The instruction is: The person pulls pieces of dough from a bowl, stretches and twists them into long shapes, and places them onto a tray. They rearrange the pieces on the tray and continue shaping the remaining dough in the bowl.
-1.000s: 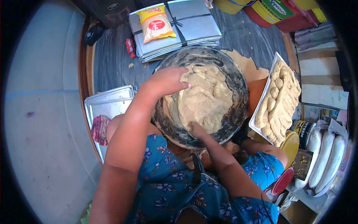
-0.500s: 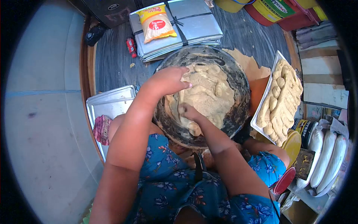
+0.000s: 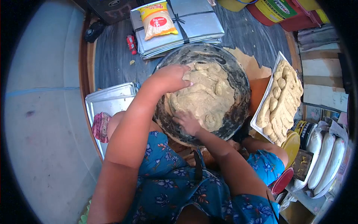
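Note:
A wide dark basin [image 3: 242, 91] between my knees holds a bed of tan crumbs [image 3: 194, 95]. Soft pieces of crumb-coated dough [image 3: 220, 87] lie among them, mostly toward the far and right sides. My left hand [image 3: 172, 79] rests at the basin's left side, thumb and fingers apart, fingertips touching the crumbs. Close to the near edge, my right hand [image 3: 188, 122] is spread flat over the crumbs, fingers pointing left and slightly blurred. Just right of it sits a rounded lump of dough [image 3: 211, 121]. Neither hand grips anything that I can see.
On the right, a white-edged tray [image 3: 254, 121] bears several crumb-coated dough pieces. Stacked metal trays [image 3: 201, 24] with a bread crumbs bag [image 3: 158, 20] on top lie behind the basin. More metal trays [image 3: 112, 102] are at left. Long white wrapped rolls [image 3: 328, 162] stand at lower right.
My right hand has opened from its grip on a strip of dough and moved slightly down and left. That strip no longer shows where it was. My left hand has barely moved.

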